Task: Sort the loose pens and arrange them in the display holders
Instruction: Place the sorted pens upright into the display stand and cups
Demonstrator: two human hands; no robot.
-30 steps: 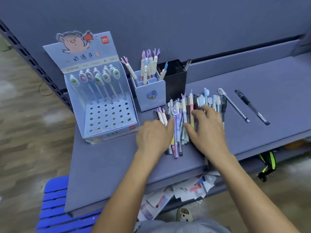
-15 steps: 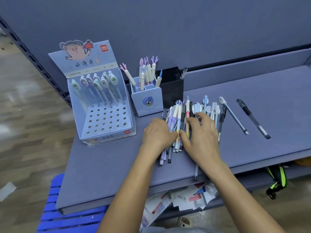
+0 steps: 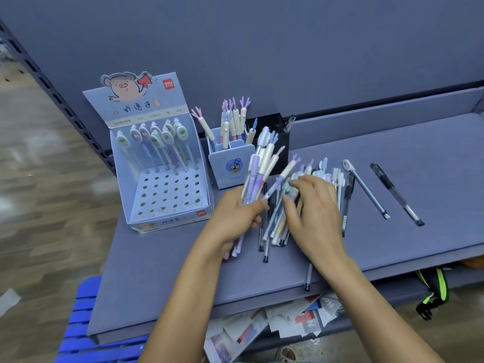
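Head camera, and the left hand (image 3: pixel 235 216) is curled round a bundle (image 3: pixel 258 169) of pens, thumb across the barrels, caps fanned up and away toward the cup (image 3: pixel 231 166). I'd say it's held upright like that so the tops can be compared and the lot dropped in cap-up. The right hand (image 3: pixel 314 213) lies over the pile (image 3: pixel 276 226) on the shelf (image 3: pixel 406 247), fingers spread and only loosely bent. It touches pens but grips none that I can see, and it looks to be raking for the next match while pinning the rest from rolling. The pile sits just right of the cup, pens roughly parallel, tips toward the person. One pen under the right forearm reaches the shelf's front edge. The cup already carries pens with forked purple tops, the same sort as several in the bundle, so that's their likely home. Behind it there's a black pot (image 3: pixel 272 127) with one pen poking out. Over on the left, the box (image 3: pixel 167 197) has a back row of oval-topped pens standing in its holes and the front rows bare, so plenty of sorting is left. Two pens (image 3: pixel 366 189) lie well apart on the right, perhaps set aside as odd ones. Watch that pen at the edge, because a nudge could send it down.
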